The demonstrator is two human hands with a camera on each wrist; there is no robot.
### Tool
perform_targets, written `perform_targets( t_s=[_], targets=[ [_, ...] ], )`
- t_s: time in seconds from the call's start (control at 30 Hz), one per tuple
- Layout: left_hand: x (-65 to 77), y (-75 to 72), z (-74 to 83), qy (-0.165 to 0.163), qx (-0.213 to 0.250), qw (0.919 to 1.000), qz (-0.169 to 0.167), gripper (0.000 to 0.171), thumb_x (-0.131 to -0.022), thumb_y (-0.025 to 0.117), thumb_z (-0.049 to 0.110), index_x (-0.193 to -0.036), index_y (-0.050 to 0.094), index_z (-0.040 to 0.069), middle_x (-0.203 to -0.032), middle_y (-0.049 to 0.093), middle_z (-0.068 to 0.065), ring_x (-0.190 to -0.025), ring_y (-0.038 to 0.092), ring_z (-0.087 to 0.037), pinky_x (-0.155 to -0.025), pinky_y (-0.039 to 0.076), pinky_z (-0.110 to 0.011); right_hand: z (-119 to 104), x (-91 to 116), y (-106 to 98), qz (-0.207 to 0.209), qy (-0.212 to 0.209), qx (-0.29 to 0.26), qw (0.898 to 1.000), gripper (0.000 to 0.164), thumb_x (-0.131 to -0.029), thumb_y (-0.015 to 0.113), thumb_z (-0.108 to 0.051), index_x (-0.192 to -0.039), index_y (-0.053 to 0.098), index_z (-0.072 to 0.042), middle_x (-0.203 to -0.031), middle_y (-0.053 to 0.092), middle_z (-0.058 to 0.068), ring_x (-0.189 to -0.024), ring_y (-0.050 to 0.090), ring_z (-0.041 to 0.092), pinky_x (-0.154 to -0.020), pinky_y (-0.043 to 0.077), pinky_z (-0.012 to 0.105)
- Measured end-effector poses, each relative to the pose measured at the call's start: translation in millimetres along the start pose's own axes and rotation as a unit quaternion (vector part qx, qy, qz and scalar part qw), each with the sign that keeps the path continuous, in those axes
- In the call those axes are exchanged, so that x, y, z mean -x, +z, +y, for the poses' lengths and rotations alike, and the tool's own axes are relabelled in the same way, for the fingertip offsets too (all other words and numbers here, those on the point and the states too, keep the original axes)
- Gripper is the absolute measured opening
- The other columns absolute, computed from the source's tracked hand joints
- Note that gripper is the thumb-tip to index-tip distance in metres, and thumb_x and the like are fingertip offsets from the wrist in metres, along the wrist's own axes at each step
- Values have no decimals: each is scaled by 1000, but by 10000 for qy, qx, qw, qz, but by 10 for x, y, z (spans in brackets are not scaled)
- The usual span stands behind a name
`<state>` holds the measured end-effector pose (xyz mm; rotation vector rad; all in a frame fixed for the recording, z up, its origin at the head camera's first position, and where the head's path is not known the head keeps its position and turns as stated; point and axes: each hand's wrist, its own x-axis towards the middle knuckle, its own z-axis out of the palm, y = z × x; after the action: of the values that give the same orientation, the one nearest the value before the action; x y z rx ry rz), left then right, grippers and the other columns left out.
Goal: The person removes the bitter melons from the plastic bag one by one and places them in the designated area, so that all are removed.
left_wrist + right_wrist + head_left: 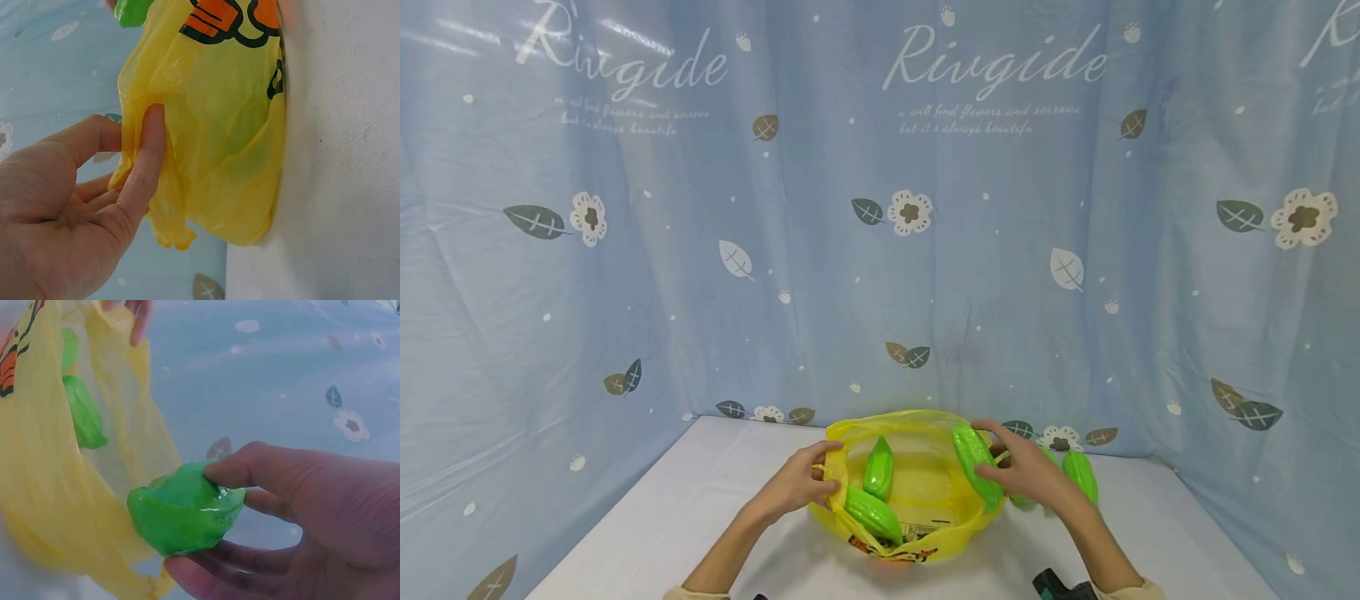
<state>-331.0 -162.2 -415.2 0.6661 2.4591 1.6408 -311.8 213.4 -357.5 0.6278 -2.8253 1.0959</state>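
Note:
A yellow plastic bag [951,540] stands on the white table with its mouth spread wide. My left hand [801,479] pinches the bag's left rim; in the left wrist view, thumb and fingers have the thin film [140,134] between them. At the right rim, my right hand [1026,468] grips a glossy green ridged fruit [974,465], held slanted over the bag's mouth. The right wrist view shows thumb and fingers around that green fruit [187,509]. Inside the bag lie two similar fruits, one farther back [878,471] and one nearer [874,515].
More green fruits lie right of the bag, partly hidden by my right arm, one plainly visible [1080,477]. A dark object [1060,586] shows at the table's front edge. The blue printed curtain [820,333] closes off the back and sides.

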Motion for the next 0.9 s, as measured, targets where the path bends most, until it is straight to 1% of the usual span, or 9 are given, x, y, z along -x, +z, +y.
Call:
perform_targets(
  t_s=[0.17,0.33,0.5,0.63,0.77,0.9],
  targets=[
    [-4,0,1,23,-42,10000,-5,67,-89,67,4,-147,34,-7,-115,58,-21,-93,67,-23,-64,63,-35,41,109,-72,-42,-56,-269,9996,66,-90,70,-25,-148,39,-14,-122,59,30,-96,68,34,-55,58,30],
    [5,0,10,40,-26,10000,-17,68,-89,66,4,-147,33,-8,-115,58,-21,-90,67,-21,-63,63,-36,124,197,-151,-88,-68,-301,9995,68,-91,69,-25,-150,36,-13,-121,59,31,-95,69,34,-59,59,30],
    [6,-2,19,24,-44,10000,-10,68,-89,66,5,-148,33,-7,-116,59,-21,-88,67,-21,-63,63,-36,280,244,-193,-216,163,-512,9983,71,-92,69,-27,-152,32,-16,-118,59,28,-91,69,28,-56,58,32],
    [6,-6,17,-18,-44,10000,-10,68,-90,66,5,-148,33,-7,-119,59,-22,-91,67,-23,-64,63,-36,388,278,-224,-318,346,-710,9964,72,-93,67,-28,-153,29,-18,-119,57,29,-93,69,28,-57,59,34],
    [7,-6,16,-30,-25,10000,-23,68,-90,66,5,-148,32,-7,-122,58,-23,-93,67,-24,-64,63,-37,468,316,-241,-306,513,-794,9951,73,-93,67,-27,-153,28,-15,-118,57,29,-94,69,30,-59,61,36],
    [10,-6,19,-49,-24,10000,-5,68,-90,66,5,-148,33,-7,-122,58,-22,-95,67,-24,-65,63,-36,531,349,-233,-275,649,-708,9950,74,-91,69,-27,-152,30,-13,-116,59,28,-90,69,28,-57,61,37]
  ],
)
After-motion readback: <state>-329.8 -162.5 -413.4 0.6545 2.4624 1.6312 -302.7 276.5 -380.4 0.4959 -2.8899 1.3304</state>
